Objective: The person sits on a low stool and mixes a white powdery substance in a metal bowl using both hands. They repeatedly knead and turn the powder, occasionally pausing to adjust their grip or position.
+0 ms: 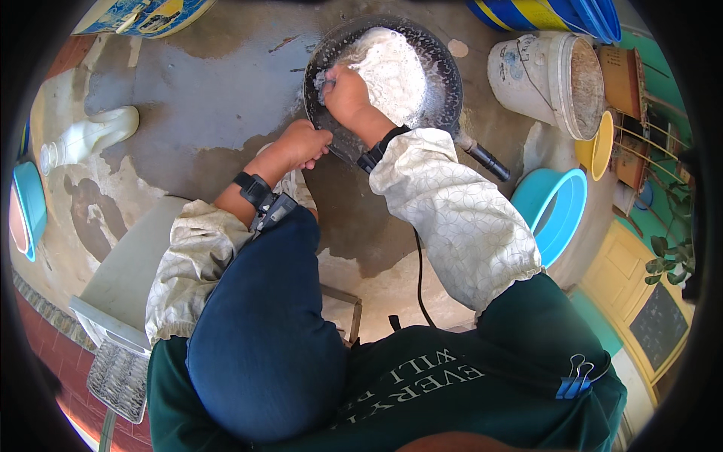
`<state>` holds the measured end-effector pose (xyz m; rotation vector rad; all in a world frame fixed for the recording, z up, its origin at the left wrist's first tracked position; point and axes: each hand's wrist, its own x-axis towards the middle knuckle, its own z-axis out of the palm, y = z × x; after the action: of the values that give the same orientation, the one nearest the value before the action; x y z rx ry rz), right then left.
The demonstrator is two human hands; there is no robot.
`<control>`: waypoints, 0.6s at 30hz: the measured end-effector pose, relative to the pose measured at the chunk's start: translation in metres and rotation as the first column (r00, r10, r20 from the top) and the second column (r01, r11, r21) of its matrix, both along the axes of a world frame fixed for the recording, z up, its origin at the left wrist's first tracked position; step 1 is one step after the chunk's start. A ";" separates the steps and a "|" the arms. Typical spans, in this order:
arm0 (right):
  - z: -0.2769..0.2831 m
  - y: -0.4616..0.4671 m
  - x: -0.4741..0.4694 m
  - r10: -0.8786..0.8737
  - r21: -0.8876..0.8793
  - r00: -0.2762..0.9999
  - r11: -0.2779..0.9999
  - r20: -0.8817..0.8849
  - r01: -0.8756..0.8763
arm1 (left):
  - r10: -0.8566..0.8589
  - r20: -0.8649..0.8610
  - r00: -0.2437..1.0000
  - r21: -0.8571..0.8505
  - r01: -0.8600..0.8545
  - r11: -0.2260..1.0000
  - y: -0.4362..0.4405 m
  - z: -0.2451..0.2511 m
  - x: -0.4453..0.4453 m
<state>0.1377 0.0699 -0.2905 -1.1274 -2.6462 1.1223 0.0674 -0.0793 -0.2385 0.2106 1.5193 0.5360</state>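
A dark wok [452, 73] with a handle at its lower right rests on the wet concrete floor, holding water with thick white suds [392, 76]. Over the wok's left side is my right hand [345, 96], its fingers closed on a small grey scouring pad [321, 85] near the inner wall. At the wok's lower left rim sits my left hand [308, 144], fingers curled; whether it grips the rim is hard to see. Both forearms wear pale patterned sleeve covers and black wrist straps. My left knee is raised beside my left arm.
A dirty white bucket [519, 82], a yellow basin [593, 147] and a light blue basin [522, 186] stand to the right. Leftward lie a translucent plastic jug [96, 135] and another blue basin [36, 209]. A grey stool or bench [135, 254] is beside my left arm. A black cable hangs below my right arm.
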 end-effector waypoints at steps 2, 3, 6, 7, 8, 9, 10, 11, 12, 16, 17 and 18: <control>0.006 0.003 0.002 0.095 -0.144 0.995 0.986 0.041 -0.088 | -0.010 -0.012 1.000 -0.025 0.009 1.000 0.000 0.001 -0.004; 0.009 0.007 0.001 0.050 -0.029 0.996 0.998 0.073 -0.048 | -0.010 -0.024 1.000 -0.012 0.010 1.000 0.000 0.001 -0.006; 0.017 0.013 0.001 -0.174 0.160 0.984 0.973 0.025 0.168 | -0.035 -0.062 0.997 0.006 0.035 0.999 0.002 0.001 -0.011; 0.018 0.010 0.001 -0.072 0.106 0.997 0.992 0.013 0.070 | -0.041 -0.037 0.999 -0.005 0.040 0.999 0.003 0.001 -0.010; 0.020 0.008 0.003 -0.031 0.110 0.999 0.993 -0.009 0.032 | -0.041 -0.020 0.999 -0.014 0.041 0.999 0.002 -0.001 -0.007; 0.021 0.000 0.007 0.027 0.107 0.999 0.994 -0.046 -0.022 | -0.036 0.006 0.999 -0.006 0.036 0.999 0.002 -0.002 -0.004; 0.021 -0.004 0.011 0.187 -0.007 0.982 0.982 -0.041 -0.187 | -0.032 0.007 0.999 -0.007 0.032 0.999 0.000 -0.004 -0.001; 0.021 -0.012 0.018 0.303 -0.030 0.952 0.952 -0.052 -0.304 | -0.025 0.020 1.000 0.002 0.024 1.000 -0.002 -0.005 0.003; 0.021 -0.016 0.025 0.297 0.020 0.952 0.955 -0.069 -0.296 | -0.021 0.031 0.999 0.006 0.021 1.000 -0.005 -0.005 0.005; 0.014 0.011 0.064 0.066 0.048 0.967 0.996 0.245 -0.080 | -0.167 0.038 0.985 0.012 0.166 0.986 -0.008 -0.003 -0.005; 0.010 0.027 0.070 0.188 0.155 0.933 0.957 0.307 -0.244 | -0.232 0.060 0.971 0.013 0.232 0.973 -0.006 -0.001 -0.012; 0.008 0.041 0.077 0.255 0.100 0.892 0.945 0.373 -0.311 | -0.298 0.078 0.951 0.007 0.298 0.954 -0.004 0.003 -0.020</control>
<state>0.2144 0.1113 -0.2827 -1.0200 -3.2010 0.7783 0.0473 -0.0833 -0.2358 0.4042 1.3808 0.2957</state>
